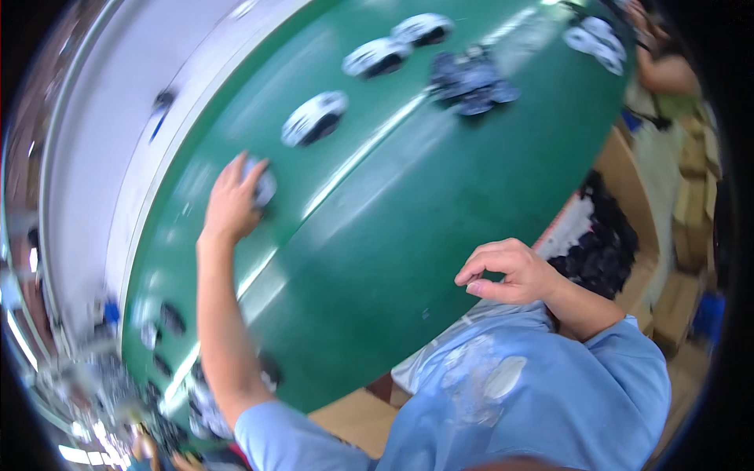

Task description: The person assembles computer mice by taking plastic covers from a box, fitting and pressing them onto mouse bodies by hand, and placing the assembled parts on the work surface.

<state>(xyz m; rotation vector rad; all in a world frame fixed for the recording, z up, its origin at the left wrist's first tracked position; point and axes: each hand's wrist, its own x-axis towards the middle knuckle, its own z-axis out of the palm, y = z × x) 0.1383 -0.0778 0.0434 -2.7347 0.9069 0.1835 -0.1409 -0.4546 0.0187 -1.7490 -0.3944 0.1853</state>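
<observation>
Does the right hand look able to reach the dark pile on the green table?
Probably yes, with a stretch: nothing visible stands between the right hand and the dark pile.

Place: a workshop or factory floor
Bench [377, 290]: long, green, smooth-topped, with a pale strip [196, 78] along its far edge
Parts [316, 116]: several alike, white and black, in a loose row toward the far edge
Pile [471, 82]: dark grey pieces heaped near the right end
Carton [635, 184]: open, holding many dark pieces, just beside the near edge
Boxes [691, 239]: cardboard, stacked past the carton
Co-worker [669, 74]: a bare arm at the right end
</observation>
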